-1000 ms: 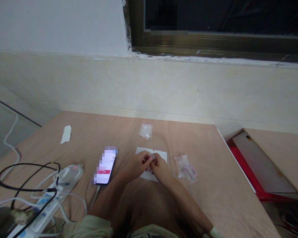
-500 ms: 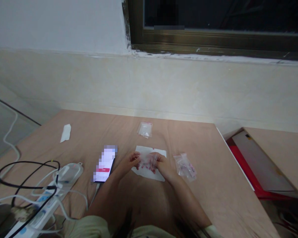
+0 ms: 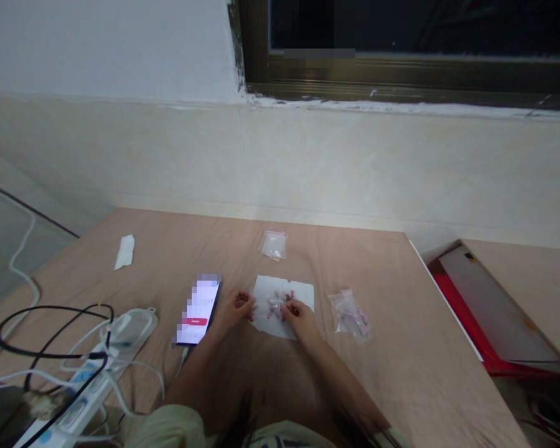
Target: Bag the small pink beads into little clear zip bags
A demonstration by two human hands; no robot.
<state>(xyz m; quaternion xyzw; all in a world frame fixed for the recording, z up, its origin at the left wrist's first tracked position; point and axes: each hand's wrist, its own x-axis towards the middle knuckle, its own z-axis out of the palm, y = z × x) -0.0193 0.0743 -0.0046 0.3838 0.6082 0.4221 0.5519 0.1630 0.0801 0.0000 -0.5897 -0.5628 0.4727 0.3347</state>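
A white sheet of paper [image 3: 273,328] lies on the table, with several small pink-red pieces [image 3: 276,305] gathered at its middle. Over the right part of the paper is my right hand [image 3: 299,316], thumb and finger pinched together by the pieces. What sits in that pinch is too small to make out. At the paper's left edge, my left hand [image 3: 238,307] is closed, its fingers curled towards the thumb. Something faint and see-through may be at those fingertips, but I cannot tell what.
To the right lies a clear zip bag [image 3: 350,314] with pinkish contents; another clear bag [image 3: 274,244] lies behind the paper. A phone [image 3: 198,311] with a lit screen is on the left, beside a power strip [image 3: 130,330] and tangled cables [image 3: 51,354]. A white scrap [image 3: 124,251] lies far left.
Both hands were together over the paper with clear plastic between them. My left hand has moved left to the paper's edge, and the pieces at the middle now show more plainly.
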